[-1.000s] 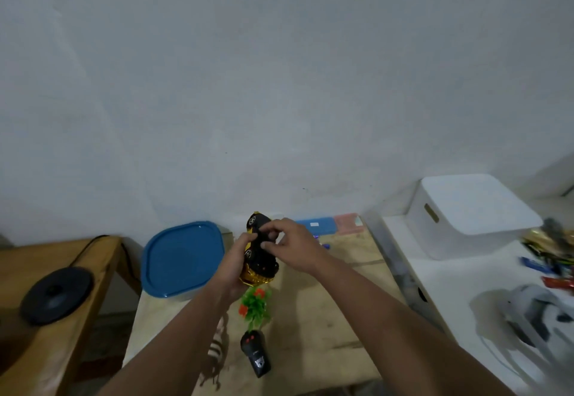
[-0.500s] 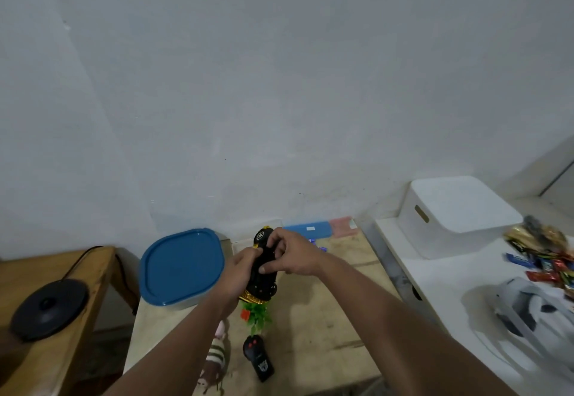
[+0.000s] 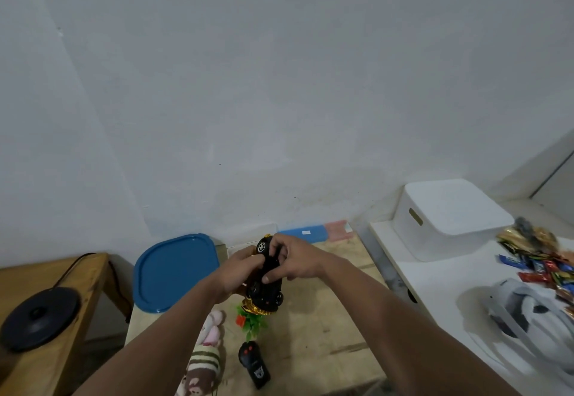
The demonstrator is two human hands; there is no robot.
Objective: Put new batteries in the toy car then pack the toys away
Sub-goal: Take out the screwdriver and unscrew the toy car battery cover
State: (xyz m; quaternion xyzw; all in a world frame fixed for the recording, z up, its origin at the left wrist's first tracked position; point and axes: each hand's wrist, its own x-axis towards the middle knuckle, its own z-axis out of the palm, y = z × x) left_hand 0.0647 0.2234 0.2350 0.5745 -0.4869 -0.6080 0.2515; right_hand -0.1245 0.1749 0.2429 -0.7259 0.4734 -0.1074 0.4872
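A black and gold toy car (image 3: pixel 266 289) is held upside down above the wooden table (image 3: pixel 326 327), wheels facing me. My left hand (image 3: pixel 239 273) grips its left side. My right hand (image 3: pixel 287 260) holds its underside, thumb pressed on the black base and fingers curled over the upper end. A black remote control (image 3: pixel 253 361) with red buttons lies on the table below. A plush toy (image 3: pixel 206 352) and a small green plant toy (image 3: pixel 252 322) with red flowers lie beside it. No battery can be made out.
A container with a blue lid (image 3: pixel 174 271) stands at the table's back left. A white lidded box (image 3: pixel 447 215), snack packets (image 3: pixel 540 259) and a white headset (image 3: pixel 528 318) sit on the white surface at right. A black round lid (image 3: pixel 38 316) rests on the wooden side table at left.
The camera has tilted down slightly, so the plush toy shows. Both hands stay on the car; my right thumb has shifted lower on the car's underside.
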